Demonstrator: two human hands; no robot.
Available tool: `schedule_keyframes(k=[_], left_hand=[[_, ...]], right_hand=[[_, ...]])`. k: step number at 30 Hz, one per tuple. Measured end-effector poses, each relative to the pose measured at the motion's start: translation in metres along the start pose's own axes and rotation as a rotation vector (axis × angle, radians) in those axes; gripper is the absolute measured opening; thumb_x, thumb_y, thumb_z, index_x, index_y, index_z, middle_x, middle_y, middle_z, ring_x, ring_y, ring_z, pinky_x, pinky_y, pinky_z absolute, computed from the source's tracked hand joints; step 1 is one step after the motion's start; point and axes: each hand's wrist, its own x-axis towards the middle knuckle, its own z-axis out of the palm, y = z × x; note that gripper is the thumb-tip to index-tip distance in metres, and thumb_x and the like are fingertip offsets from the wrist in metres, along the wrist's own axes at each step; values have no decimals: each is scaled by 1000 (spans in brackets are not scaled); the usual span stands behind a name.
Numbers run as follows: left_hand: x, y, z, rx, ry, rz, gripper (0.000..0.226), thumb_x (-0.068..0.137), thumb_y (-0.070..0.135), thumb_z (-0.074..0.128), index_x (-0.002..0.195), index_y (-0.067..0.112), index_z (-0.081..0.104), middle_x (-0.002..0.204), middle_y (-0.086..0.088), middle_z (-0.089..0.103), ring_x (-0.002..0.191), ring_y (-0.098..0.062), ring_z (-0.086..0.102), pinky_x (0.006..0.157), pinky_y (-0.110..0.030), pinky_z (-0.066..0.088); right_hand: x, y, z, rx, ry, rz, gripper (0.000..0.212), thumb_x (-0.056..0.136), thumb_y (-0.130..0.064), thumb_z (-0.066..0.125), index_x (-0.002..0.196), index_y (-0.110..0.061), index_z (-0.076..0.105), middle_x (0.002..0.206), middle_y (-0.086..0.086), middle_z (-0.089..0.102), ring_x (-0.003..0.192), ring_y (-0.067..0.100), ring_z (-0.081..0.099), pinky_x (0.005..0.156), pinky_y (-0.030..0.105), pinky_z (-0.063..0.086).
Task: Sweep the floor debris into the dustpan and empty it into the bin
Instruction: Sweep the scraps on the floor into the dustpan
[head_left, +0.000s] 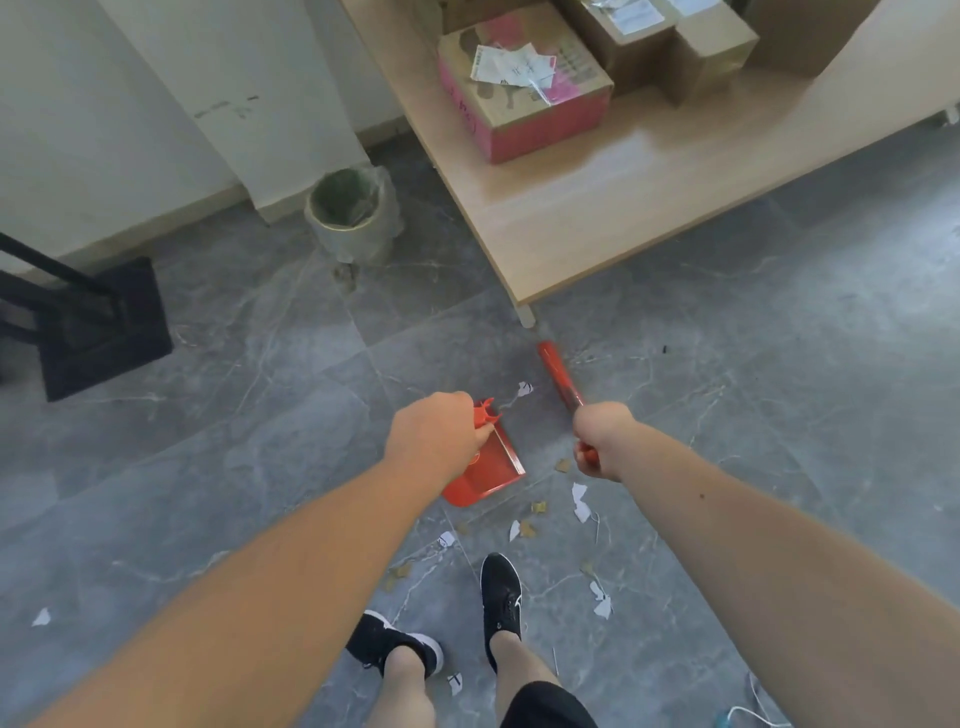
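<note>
- Head view, left hand: fingers curling round the handle of the red dustpan, keeping the pan low by the floor and ready to receive.
- Right hand: fist wrapping the red broom, shaft angling away; bristles possibly hidden, blur preventing certainty.
- Paper scraps: lying scattered just beside the pan and near the shoes.
- Bin: standing well apart by the wall, awaiting emptying.
</note>
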Motion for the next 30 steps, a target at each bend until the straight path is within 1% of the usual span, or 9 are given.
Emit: schedule_keyframes(k=[4, 7, 10, 14, 16, 19, 21, 23, 30], left_hand=[[-9, -10, 3, -22, -10, -32, 46, 94, 60, 47, 98, 16, 60, 103, -6, 67, 98, -29, 65, 75, -37, 50], [-22, -23, 5, -21, -6, -68, 46, 95, 60, 47, 98, 16, 59, 103, -7, 66, 98, -29, 65, 75, -37, 49], [-40, -42, 9, -5, -7, -104, 46, 95, 59, 47, 100, 15, 59, 104, -7, 66, 98, -30, 65, 75, -37, 49], [-69, -77, 19, -47, -17, -178, 45, 94, 59, 48, 99, 16, 59, 104, -7, 66, 97, -28, 65, 72, -35, 47], [-85, -96, 24, -51, -19, -211, 46, 94, 59, 48, 100, 16, 60, 105, -7, 66, 99, -28, 64, 72, -35, 46], [-116, -124, 34, -41, -11, -243, 46, 95, 59, 48, 102, 15, 60, 107, -8, 66, 102, -29, 64, 75, -36, 48], [-139, -142, 41, -43, 3, -262, 46, 95, 59, 49, 103, 15, 61, 107, -9, 67, 101, -30, 64, 75, -36, 48], [-165, -163, 49, -49, 15, -286, 46, 95, 58, 48, 103, 15, 61, 106, -8, 67, 101, -30, 64, 73, -35, 47], [-251, -230, 79, -92, 32, -362, 44, 96, 58, 48, 100, 15, 61, 103, -7, 68, 99, -29, 65, 72, -35, 48]], right_hand=[[-4, 12, 16, -65, -38, -3, 37, 94, -7, 36, 115, -31, 55, 67, 2, 36, 48, 14, 28, 38, 14, 36], [-19, 19, 27, -219, -102, -30, 29, 97, -8, 36, 112, -17, 58, 67, 2, 35, 49, 14, 31, 37, 13, 34], [-29, 30, 43, -378, -153, -112, 43, 97, -3, 27, 132, -16, 48, 65, 2, 33, 55, 12, 27, 56, 19, 29], [-39, 51, 69, -441, -159, -107, 36, 97, -6, 32, 122, -18, 55, 66, 3, 36, 52, 12, 32, 38, 16, 33], [-46, 64, 84, -449, -171, -57, 38, 97, -2, 25, 112, -27, 49, 63, 2, 29, 52, 11, 22, 43, 16, 26], [-55, 88, 109, -446, -180, -109, 45, 98, -5, 30, 128, -32, 51, 64, 1, 32, 50, 11, 26, 41, 18, 30], [-67, 109, 126, -469, -175, -155, 20, 97, -8, 39, 103, -20, 53, 66, 3, 40, 49, 13, 37, 38, 17, 38], [-71, 133, 146, -460, -129, -144, 16, 94, -4, 38, 88, -14, 49, 64, 5, 40, 45, 14, 36, 37, 14, 40], [-106, 212, 226, -526, -155, -160, 26, 91, 0, 35, 106, -13, 53, 65, 5, 39, 44, 12, 31, 38, 13, 39]])
